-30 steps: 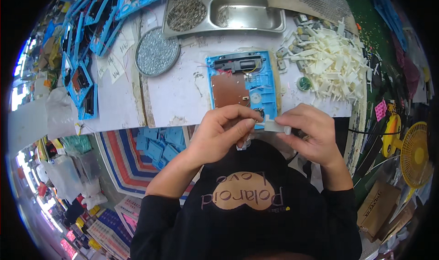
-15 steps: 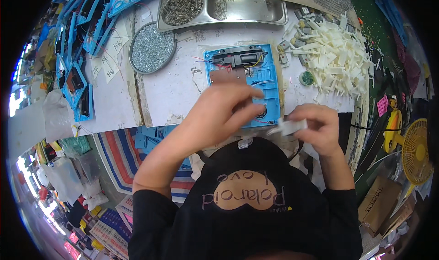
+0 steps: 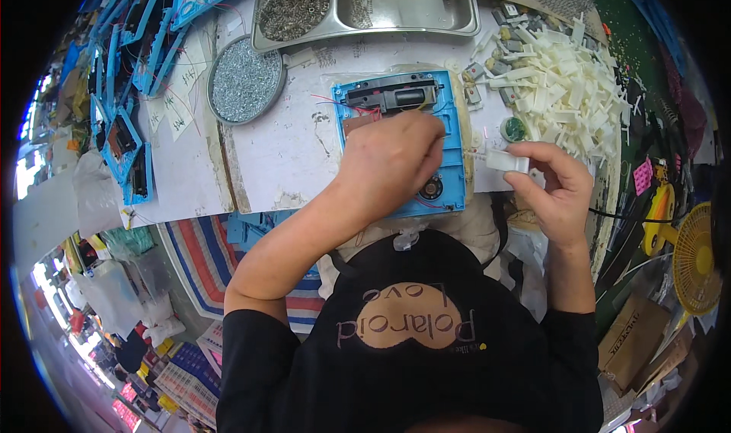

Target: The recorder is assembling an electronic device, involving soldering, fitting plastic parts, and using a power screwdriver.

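Observation:
A blue plastic housing (image 3: 454, 162) lies on the table in front of me, with a black motor-like unit (image 3: 410, 98), thin wires and a round black speaker-like part (image 3: 432, 188) inside. My left hand (image 3: 392, 155) is over its middle, fingers bent together and pointing down into it. Whatever those fingertips hold is hidden, and the hand covers most of a brown board (image 3: 358, 122). Just right of the housing, my right hand (image 3: 556, 189) pinches a small white plastic part (image 3: 505, 161) between thumb and fingers, above the table.
A heap of white plastic parts (image 3: 567, 90) lies at the right, beside a small green roll (image 3: 514, 130). Farther back are a metal tray (image 3: 415, 29) with springs and a round dish (image 3: 247, 79) of small metal pieces. Blue housings (image 3: 126, 147) stack up at left; a yellow fan (image 3: 697, 258) stands right.
My left hand has moved farther up over the housing, its fingers closing together. My right hand has shifted right and away from me, carrying the white plastic part with it.

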Action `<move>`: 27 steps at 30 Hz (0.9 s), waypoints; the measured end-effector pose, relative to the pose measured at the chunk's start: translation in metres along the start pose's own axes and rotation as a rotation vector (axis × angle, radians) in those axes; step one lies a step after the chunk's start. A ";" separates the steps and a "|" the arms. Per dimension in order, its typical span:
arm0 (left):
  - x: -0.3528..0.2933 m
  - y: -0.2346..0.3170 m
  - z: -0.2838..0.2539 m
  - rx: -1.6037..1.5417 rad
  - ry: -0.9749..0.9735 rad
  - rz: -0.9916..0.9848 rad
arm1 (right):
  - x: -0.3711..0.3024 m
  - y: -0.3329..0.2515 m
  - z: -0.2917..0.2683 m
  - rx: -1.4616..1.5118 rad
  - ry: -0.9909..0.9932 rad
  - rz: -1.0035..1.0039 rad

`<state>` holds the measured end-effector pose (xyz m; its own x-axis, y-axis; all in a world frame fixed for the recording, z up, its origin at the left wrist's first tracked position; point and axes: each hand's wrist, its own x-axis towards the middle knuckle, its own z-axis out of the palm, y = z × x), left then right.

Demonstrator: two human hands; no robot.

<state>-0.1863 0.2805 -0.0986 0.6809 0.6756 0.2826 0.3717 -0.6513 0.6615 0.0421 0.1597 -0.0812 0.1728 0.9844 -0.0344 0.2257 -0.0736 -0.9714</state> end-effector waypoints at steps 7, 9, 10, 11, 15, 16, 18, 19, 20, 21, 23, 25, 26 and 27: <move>-0.025 -0.005 -0.019 -0.238 0.094 -0.243 | 0.035 -0.019 0.020 -0.608 -0.157 -0.516; -0.027 -0.008 -0.013 -0.245 0.153 -0.192 | 0.040 -0.023 0.024 -0.638 -0.202 -0.558; -0.027 -0.008 -0.011 -0.254 0.158 -0.205 | 0.043 -0.025 0.026 -0.653 -0.224 -0.578; -0.027 -0.008 -0.010 -0.262 0.164 -0.218 | 0.046 -0.028 0.029 -0.661 -0.242 -0.591; -0.027 -0.009 -0.006 -0.265 0.185 -0.229 | 0.057 -0.022 0.033 -0.575 -0.307 -0.610; -0.027 -0.009 -0.006 -0.259 0.187 -0.223 | 0.060 -0.018 0.033 -0.528 -0.322 -0.609; -0.028 -0.009 -0.007 -0.245 0.192 -0.212 | 0.059 -0.002 0.029 -0.420 -0.306 -0.553; -0.027 -0.009 -0.006 -0.250 0.205 -0.195 | 0.057 0.007 0.027 -0.368 -0.298 -0.528; -0.027 -0.010 -0.004 -0.257 0.216 -0.177 | 0.055 0.014 0.028 -0.341 -0.284 -0.530; -0.027 -0.011 -0.003 -0.264 0.228 -0.159 | 0.052 0.022 0.030 -0.315 -0.270 -0.532; -0.027 -0.010 -0.005 -0.261 0.207 -0.163 | 0.052 0.026 0.030 -0.275 -0.271 -0.539; -0.027 -0.011 -0.006 -0.255 0.198 -0.163 | 0.058 0.027 0.028 -0.259 -0.304 -0.551; -0.028 -0.011 -0.006 -0.251 0.200 -0.162 | 0.058 0.027 0.028 -0.259 -0.306 -0.545; -0.029 -0.012 -0.006 -0.248 0.203 -0.161 | 0.057 0.027 0.029 -0.260 -0.309 -0.539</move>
<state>-0.2140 0.2708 -0.1100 0.4777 0.8339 0.2763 0.2829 -0.4438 0.8503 0.0299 0.2181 -0.1162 -0.3020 0.8920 0.3365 0.4337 0.4428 -0.7847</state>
